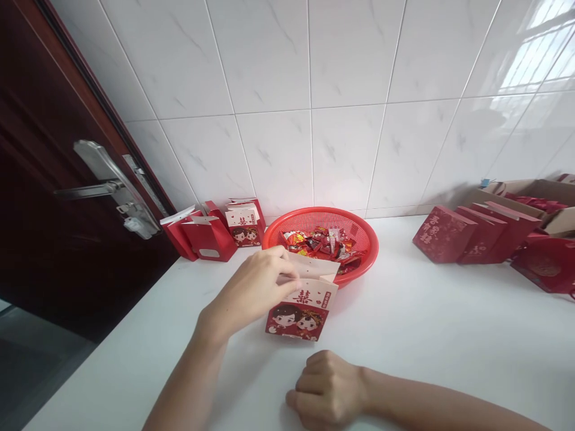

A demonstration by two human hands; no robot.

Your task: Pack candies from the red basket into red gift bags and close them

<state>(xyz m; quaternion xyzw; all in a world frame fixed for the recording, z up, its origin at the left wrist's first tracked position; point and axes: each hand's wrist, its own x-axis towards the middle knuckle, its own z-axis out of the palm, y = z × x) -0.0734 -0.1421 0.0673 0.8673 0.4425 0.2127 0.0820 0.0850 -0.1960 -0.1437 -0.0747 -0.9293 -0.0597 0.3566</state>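
A red and cream paper candy box [300, 311] with two cartoon figures on its front stands on the white table, its top flaps apart. My left hand [258, 287] is closed at its upper left, the thumb on the front panel and the other fingers in the opening behind it. My right hand [326, 389] rests on the table in front of the box, curled into a fist; whatever it may hold is hidden. Just behind the box is a red plastic basket [368, 230] of wrapped candies [321, 244].
More red candy boxes [209, 236] stand at the back left, beside the dark door [49, 179]. Several red boxes [444, 233] lean in a row at the right, next to an open cardboard box [559, 221] with red contents. A tiled wall [274, 155] bounds the table's back.
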